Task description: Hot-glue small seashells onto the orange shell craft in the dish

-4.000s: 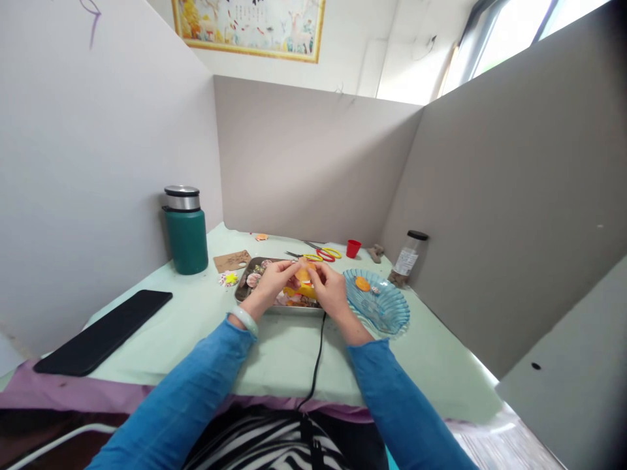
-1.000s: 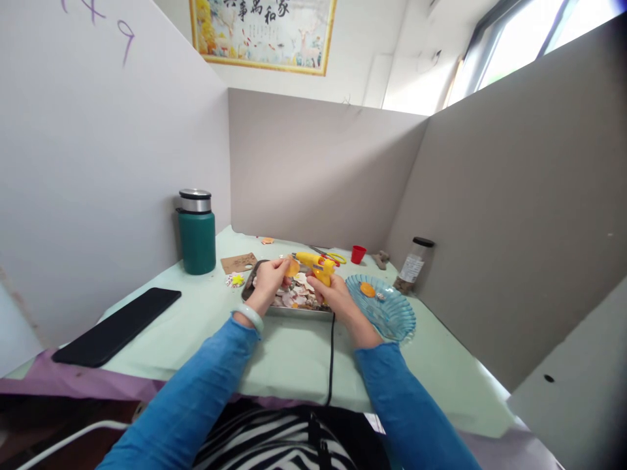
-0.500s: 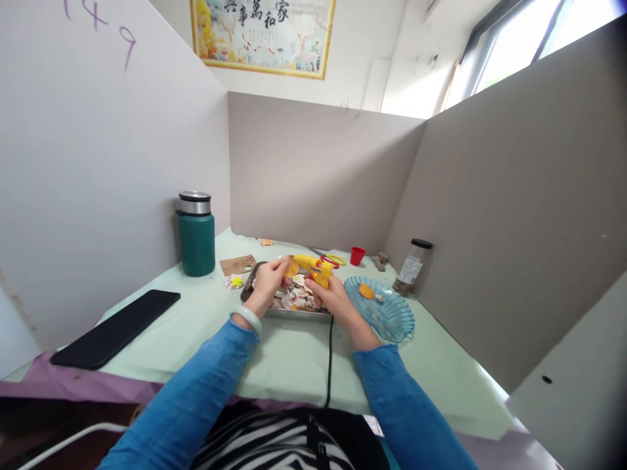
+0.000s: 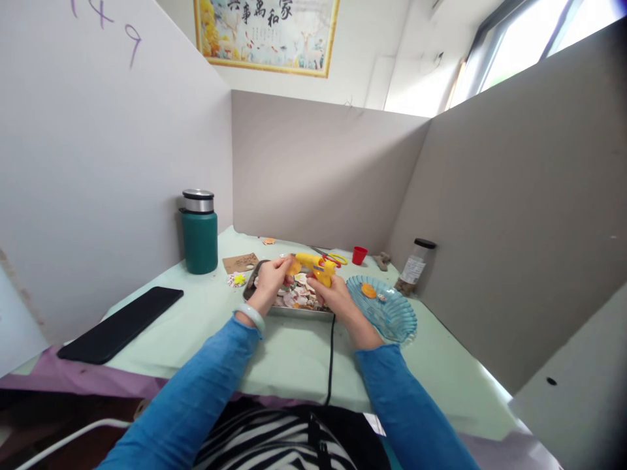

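Observation:
My right hand (image 4: 334,295) is wrapped round the grip of a yellow glue gun (image 4: 313,264), whose nozzle points left. A black cord (image 4: 332,365) runs from it down toward the table's front edge. Between the fingers of my left hand (image 4: 272,281) is a flat orange piece, perhaps a shell (image 4: 294,267), close to the nozzle. Both hands are above a metal tray (image 4: 298,314) filled with shells (image 4: 300,295). Whether the nozzle touches the orange piece I cannot tell.
A blue glass plate (image 4: 392,320) with an orange piece stands right. Behind are scissors (image 4: 337,259), a red cup (image 4: 359,255) and a lidded jar (image 4: 412,267). To the left are a green bottle (image 4: 200,238), a black phone-like slab (image 4: 122,324) and a brown card (image 4: 240,263). Grey partitions enclose the table.
The view has shifted slightly, so everything sits a little further right. Both hands keep hold of the orange piece and the glue gun, with almost no movement between them.

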`<state>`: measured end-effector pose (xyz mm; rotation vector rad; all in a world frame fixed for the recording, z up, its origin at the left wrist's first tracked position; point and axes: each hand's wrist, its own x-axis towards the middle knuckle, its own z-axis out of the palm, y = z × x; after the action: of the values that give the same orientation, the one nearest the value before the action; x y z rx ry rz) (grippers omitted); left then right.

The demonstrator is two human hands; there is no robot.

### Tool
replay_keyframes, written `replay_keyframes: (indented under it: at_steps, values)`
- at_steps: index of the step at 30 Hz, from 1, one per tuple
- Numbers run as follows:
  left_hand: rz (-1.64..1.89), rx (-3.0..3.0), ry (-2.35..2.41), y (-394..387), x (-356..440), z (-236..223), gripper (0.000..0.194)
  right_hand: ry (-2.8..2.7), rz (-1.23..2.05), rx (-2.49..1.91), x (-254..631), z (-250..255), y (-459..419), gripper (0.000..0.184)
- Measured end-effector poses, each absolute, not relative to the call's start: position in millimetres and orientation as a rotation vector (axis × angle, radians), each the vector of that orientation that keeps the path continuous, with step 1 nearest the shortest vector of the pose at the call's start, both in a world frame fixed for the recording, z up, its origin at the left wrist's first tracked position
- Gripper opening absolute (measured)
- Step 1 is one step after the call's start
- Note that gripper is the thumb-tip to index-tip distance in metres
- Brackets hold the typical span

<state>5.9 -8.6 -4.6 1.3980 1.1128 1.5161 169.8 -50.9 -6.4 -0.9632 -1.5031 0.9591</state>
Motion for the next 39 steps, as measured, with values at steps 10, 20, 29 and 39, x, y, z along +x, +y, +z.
replay_keyframes:
  at_steps: [10, 20, 29, 39]
  values:
    - [1.515, 1.322, 1.080, -7.0, 5.1, -6.2, 0.032, -1.523, 0.947, -0.944, 171.1, -1.0, -56.9, 0.041]
    - [1.472, 1.345, 1.040, -6.5, 7.0, -5.4, 0.028, -1.526, 0.932, -0.980, 169.3, -12.0, -45.2, 0.047]
    - [1.481, 1.301, 1.005, -9.9, 6.4, -2.7, 0.033, -1.524, 0.934, -0.966, 170.7, -8.0, -50.5, 0.046]
    - [1.469, 1.310, 0.996, -9.3, 6.3, -3.6, 0.031, -1.520, 0.921, -0.966, 169.3, -8.5, -50.1, 0.045]
